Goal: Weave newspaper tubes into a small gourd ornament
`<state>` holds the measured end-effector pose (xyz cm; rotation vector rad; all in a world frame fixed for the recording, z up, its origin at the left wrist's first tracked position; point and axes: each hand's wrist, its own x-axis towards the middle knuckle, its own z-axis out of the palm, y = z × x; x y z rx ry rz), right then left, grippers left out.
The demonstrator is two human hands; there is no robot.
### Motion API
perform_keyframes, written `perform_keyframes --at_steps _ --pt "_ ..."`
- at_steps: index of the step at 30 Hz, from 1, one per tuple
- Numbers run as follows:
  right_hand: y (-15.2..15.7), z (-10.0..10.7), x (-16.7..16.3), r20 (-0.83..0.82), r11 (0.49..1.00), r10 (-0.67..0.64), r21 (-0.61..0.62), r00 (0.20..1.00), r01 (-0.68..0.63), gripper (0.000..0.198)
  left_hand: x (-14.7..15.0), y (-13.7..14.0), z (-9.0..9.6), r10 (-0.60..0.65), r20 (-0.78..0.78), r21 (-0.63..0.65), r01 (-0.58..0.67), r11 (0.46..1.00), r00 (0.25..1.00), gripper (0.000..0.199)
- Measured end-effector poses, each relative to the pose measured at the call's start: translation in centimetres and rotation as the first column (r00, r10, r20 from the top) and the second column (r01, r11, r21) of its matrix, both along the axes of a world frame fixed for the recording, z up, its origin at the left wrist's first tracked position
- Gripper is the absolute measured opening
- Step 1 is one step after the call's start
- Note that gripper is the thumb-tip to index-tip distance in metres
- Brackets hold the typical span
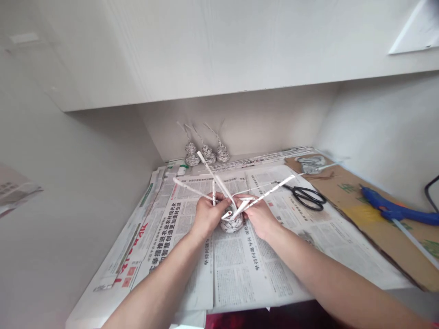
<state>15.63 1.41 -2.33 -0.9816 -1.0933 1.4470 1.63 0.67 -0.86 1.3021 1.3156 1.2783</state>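
Between my two hands sits a small round woven paper body (232, 225), made of rolled newsprint, on the spread newspaper (233, 274). Several rolled paper sticks (274, 189) fan out from its top in different directions. My left hand (210, 214) is closed round its left side, with the thumb on top near the base of the sticks. On the right side my right hand (259, 215) is closed at the sticks and the body; its fingertips are partly hidden behind the paper sticks.
Three gourd-shaped woven paper pieces (207, 154) stand at the back wall, beside a bundle of long paper sticks (264, 160). Black-handled scissors (308, 198) lie at right. A blue glue gun (394, 205) rests on cardboard (350, 212). A cabinet (219, 50) overhangs the table.
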Motion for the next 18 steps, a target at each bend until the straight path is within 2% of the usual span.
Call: perform_keyframes --at_steps 3,6,8,10,12,15,18 --pt "-0.1 -0.1 -0.1 -0.055 0.998 -0.025 -0.051 0.998 0.022 0.023 -0.1 0.0 0.1 -0.042 0.049 -0.074 0.045 0.996 0.998 0.020" --pt "0.1 -0.2 0.2 -0.081 0.996 -0.074 -0.053 0.994 0.069 0.019 -0.9 0.0 0.9 -0.169 0.136 -0.171 0.192 0.966 0.976 0.023" --pt "0.4 -0.2 0.6 -0.051 0.994 -0.103 -0.048 0.993 0.100 0.017 -1.9 0.0 1.7 -0.332 0.238 -0.226 0.384 0.895 0.913 0.033" --pt "0.7 -0.2 1.0 -0.006 0.992 -0.118 -0.035 0.993 0.118 0.015 -2.9 0.1 2.4 -0.418 0.290 -0.200 0.482 0.853 0.861 0.052" --pt "1.0 -0.2 1.4 0.031 0.993 -0.115 0.006 0.993 0.115 0.015 -3.7 0.2 2.7 -0.509 0.277 -0.176 0.564 0.807 0.815 0.066" --pt "1.1 0.1 1.7 0.102 0.995 -0.081 0.071 0.991 0.074 0.016 -4.3 0.3 2.7 -0.557 0.265 -0.183 0.609 0.772 0.787 0.059" --pt "1.0 0.6 1.9 0.168 0.994 -0.072 0.099 0.983 0.056 0.016 -4.2 0.3 2.3 -0.526 0.270 -0.194 0.581 0.791 0.806 0.051"
